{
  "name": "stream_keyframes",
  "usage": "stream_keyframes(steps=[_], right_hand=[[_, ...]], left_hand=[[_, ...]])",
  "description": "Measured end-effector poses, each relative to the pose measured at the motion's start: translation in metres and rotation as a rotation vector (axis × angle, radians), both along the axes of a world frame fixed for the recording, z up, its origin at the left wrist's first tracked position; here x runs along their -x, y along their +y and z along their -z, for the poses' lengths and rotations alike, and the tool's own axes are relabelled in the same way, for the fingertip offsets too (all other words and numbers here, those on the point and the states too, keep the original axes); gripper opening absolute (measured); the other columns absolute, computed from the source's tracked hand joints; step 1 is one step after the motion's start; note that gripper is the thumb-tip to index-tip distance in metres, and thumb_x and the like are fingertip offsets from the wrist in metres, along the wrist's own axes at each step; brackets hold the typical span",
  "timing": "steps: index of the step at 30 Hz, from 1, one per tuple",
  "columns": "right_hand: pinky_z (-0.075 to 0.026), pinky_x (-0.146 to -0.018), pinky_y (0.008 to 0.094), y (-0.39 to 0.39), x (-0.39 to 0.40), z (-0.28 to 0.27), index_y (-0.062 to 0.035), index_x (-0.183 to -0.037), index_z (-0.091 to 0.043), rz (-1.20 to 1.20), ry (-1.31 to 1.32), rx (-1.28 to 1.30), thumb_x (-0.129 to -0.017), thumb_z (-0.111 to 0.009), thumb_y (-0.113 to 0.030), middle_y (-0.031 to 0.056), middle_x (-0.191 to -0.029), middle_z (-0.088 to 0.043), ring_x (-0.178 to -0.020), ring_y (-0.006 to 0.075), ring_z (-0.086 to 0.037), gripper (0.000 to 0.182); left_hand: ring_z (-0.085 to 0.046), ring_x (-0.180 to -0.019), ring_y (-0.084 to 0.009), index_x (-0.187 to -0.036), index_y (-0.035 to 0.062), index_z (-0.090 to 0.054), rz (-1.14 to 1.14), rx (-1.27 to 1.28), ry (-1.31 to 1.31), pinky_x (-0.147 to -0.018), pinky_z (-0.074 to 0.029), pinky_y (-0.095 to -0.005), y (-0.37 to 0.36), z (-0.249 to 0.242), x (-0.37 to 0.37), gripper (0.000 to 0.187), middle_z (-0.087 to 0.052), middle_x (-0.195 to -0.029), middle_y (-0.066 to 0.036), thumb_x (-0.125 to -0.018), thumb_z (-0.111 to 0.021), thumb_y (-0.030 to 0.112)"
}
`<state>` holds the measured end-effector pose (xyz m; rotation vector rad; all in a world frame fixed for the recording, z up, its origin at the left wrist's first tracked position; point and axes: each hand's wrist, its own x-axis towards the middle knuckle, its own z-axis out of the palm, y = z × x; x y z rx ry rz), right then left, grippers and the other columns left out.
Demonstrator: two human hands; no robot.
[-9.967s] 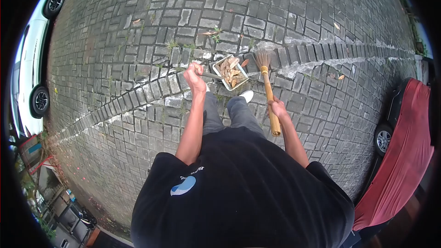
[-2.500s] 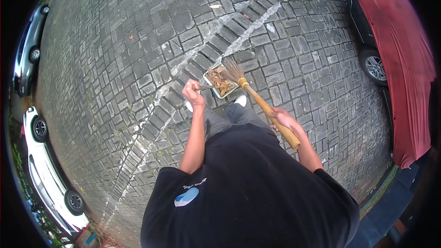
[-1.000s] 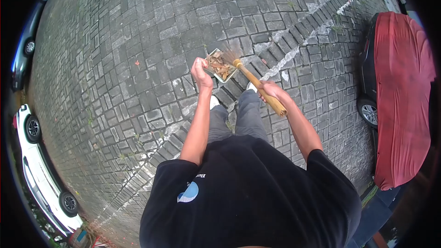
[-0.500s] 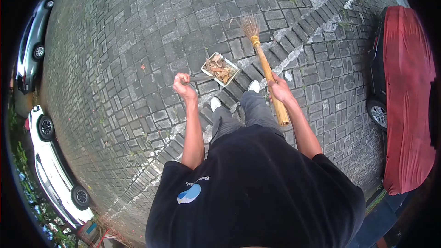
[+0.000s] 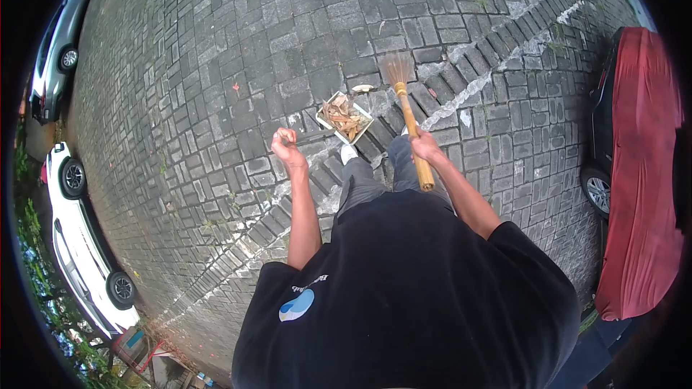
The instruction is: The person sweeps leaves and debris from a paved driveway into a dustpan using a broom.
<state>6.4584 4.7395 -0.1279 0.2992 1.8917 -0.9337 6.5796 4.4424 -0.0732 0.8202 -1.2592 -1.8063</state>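
My left hand (image 5: 290, 150) is closed around the dark handle of a dustpan (image 5: 362, 132), left of the pan. The pan is pale-rimmed, sits low over the paving in front of my feet and holds a heap of dry brown leaves (image 5: 342, 114). My right hand (image 5: 427, 145) grips the thick wooden handle of a broom (image 5: 406, 109). Its bristles point away from me, smeared by motion, to the right of and beyond the pan. Just past the pan's far edge lies a pale dry leaf (image 5: 362, 88).
Grey paving bricks (image 5: 238, 50) cover the ground, crossed diagonally by a strip of bricks (image 5: 472, 63) with pale edges. A white car (image 5: 79, 245) and a grey car (image 5: 58, 57) stand at the left. A car under a red cover (image 5: 638, 173) stands at the right.
The broom has come closer to my body and its bristles now blur. A pale leaf now shows beside the pan's far edge. My left hand still holds the dustpan.
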Motion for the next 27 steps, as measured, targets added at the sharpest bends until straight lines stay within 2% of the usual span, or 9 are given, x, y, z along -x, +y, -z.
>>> stream_keyframes(steps=[4, 7, 11, 14, 17, 20, 21, 25, 27], right_hand=[[-0.05, -0.047, 0.0339, -0.023, -0.045, -0.05, -0.0043, -0.136, -0.031, -0.147, -0.036, -0.003, -0.082, -0.042, -0.014, 0.0126, -0.07, -0.058, -0.05, 0.0208, -0.059, 0.056], [-0.047, -0.045, 0.0293, -0.018, -0.056, -0.093, -0.0092, -0.137, -0.033, -0.042, -0.192, 0.089, -0.083, -0.047, -0.018, 0.0087, -0.073, -0.054, -0.052, 0.0163, -0.054, 0.056], [-0.047, -0.046, 0.0297, -0.024, -0.071, -0.144, -0.0114, -0.138, -0.031, 0.04, -0.214, 0.09, -0.085, -0.048, -0.022, 0.0084, -0.073, -0.053, -0.052, 0.0165, -0.054, 0.056], [-0.048, -0.046, 0.0313, -0.046, -0.082, -0.122, -0.01, -0.139, -0.03, -0.028, -0.036, -0.011, -0.085, -0.047, -0.021, 0.009, -0.071, -0.054, -0.05, 0.017, -0.054, 0.057], [-0.048, -0.047, 0.0329, -0.068, -0.09, -0.041, -0.0075, -0.136, -0.033, 0.005, 0.094, 0.005, -0.084, -0.047, -0.019, 0.0098, -0.069, -0.054, -0.049, 0.0174, -0.054, 0.055], [-0.043, -0.039, 0.0305, -0.09, -0.095, -0.036, -0.0102, -0.138, -0.027, 0.032, -0.09, 0.102, -0.086, -0.047, -0.015, 0.0066, -0.066, -0.048, -0.044, 0.0153, -0.048, 0.057], [-0.046, -0.045, 0.0321, -0.089, -0.102, -0.05, -0.0059, -0.132, -0.037, 0.102, -0.176, 0.139, -0.084, -0.046, -0.017, 0.0085, -0.071, -0.051, -0.051, 0.0173, -0.053, 0.049], [-0.041, -0.043, 0.0231, -0.057, -0.117, -0.114, -0.0135, -0.138, -0.03, 0.275, -0.419, 0.246, -0.089, -0.045, -0.02, 0.0053, -0.074, -0.05, -0.049, 0.0115, -0.046, 0.051], [-0.041, -0.042, 0.0222, -0.045, -0.122, -0.154, -0.0143, -0.139, -0.027, 0.252, -0.429, 0.254, -0.09, -0.045, -0.022, 0.0047, -0.076, -0.05, -0.049, 0.0106, -0.046, 0.053]], left_hand=[[-0.034, -0.057, -0.0129, -0.058, 0.0076, -0.035, 0.01, 0.039, -0.052, -0.057, -0.029, -0.0279, -0.017, 0.005, 0.002, 0.036, -0.033, -0.058, -0.002, -0.088, -0.033, 0.026], [-0.035, -0.057, -0.0129, -0.058, 0.0077, -0.037, 0.036, 0.036, -0.022, -0.057, -0.03, -0.0279, -0.029, 0.01, -0.001, 0.036, -0.035, -0.058, -0.002, -0.088, -0.033, 0.027], [-0.036, -0.058, -0.013, -0.058, 0.0078, -0.038, 0.057, 0.02, -0.001, -0.057, -0.03, -0.0279, -0.041, 0.01, -0.01, 0.037, -0.036, -0.058, -0.002, -0.088, -0.033, 0.029], [-0.037, -0.058, -0.0135, -0.059, 0.007, -0.039, 0.089, 0.015, 0.013, -0.058, -0.032, -0.0281, -0.052, 0.012, -0.019, 0.037, -0.038, -0.059, -0.003, -0.089, -0.032, 0.029], [-0.04, -0.06, -0.0145, -0.061, 0.0054, -0.041, 0.158, 0.067, -0.019, -0.061, -0.033, -0.0288, -0.06, 0.012, -0.03, 0.038, -0.042, -0.06, -0.004, -0.089, -0.031, 0.029], [-0.045, -0.063, -0.0163, -0.064, 0.0029, -0.045, 0.242, 0.183, -0.062, -0.065, -0.036, -0.0301, -0.071, 0.005, -0.039, 0.039, -0.047, -0.063, -0.006, -0.09, -0.03, 0.028], [-0.046, -0.064, -0.0168, -0.064, 0.0025, -0.045, 0.235, 0.17, -0.084, -0.067, -0.037, -0.0302, -0.071, 0.0, -0.042, 0.039, -0.047, -0.063, -0.007, -0.09, -0.03, 0.028], [-0.051, -0.07, -0.0178, -0.067, 0.001, -0.049, 0.276, 0.139, -0.142, -0.072, -0.04, -0.03, -0.086, -0.008, -0.057, 0.036, -0.053, -0.068, -0.007, -0.089, -0.033, 0.024], [-0.052, -0.072, -0.0174, -0.068, 0.0004, -0.051, 0.306, 0.146, -0.192, -0.073, -0.041, -0.0296, -0.092, -0.023, -0.066, 0.034, -0.054, -0.07, -0.006, -0.089, -0.035, 0.022]])
